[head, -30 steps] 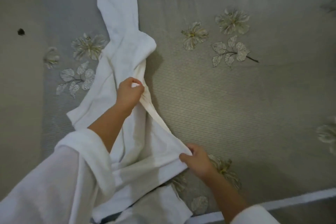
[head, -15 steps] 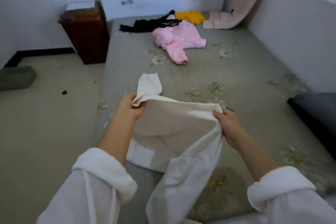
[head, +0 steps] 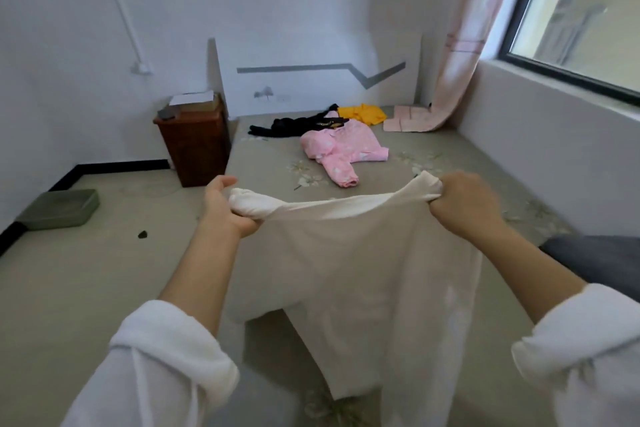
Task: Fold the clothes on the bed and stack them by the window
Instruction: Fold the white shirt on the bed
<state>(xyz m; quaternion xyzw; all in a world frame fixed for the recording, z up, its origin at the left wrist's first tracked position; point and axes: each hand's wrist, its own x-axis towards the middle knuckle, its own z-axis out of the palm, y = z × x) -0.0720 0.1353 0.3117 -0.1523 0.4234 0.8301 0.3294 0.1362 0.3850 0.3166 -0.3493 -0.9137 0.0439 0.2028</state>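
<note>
A white garment [head: 363,267] hangs in the air in front of me, stretched wide by its top edge. My left hand [head: 223,210] grips its bunched left corner and my right hand [head: 465,208] grips the right corner. The cloth drapes down over the near part of the bed [head: 433,163], which has a grey-green floral cover. Farther up the bed lie a pink garment [head: 343,149], a black garment [head: 294,125] and a yellow garment [head: 363,113]. The window [head: 581,14] is at the upper right above a white ledge.
A brown wooden cabinet [head: 197,146] stands left of the bed by the wall. A green flat case [head: 60,210] lies on the floor at left. A pink curtain [head: 460,55] hangs by the window, its end on the bed. A dark cushion [head: 595,260] sits at right.
My hands have lifted the white garment off the bed and pulled apart, stretching its top edge wide. My view has risen from the bed surface to the room.
</note>
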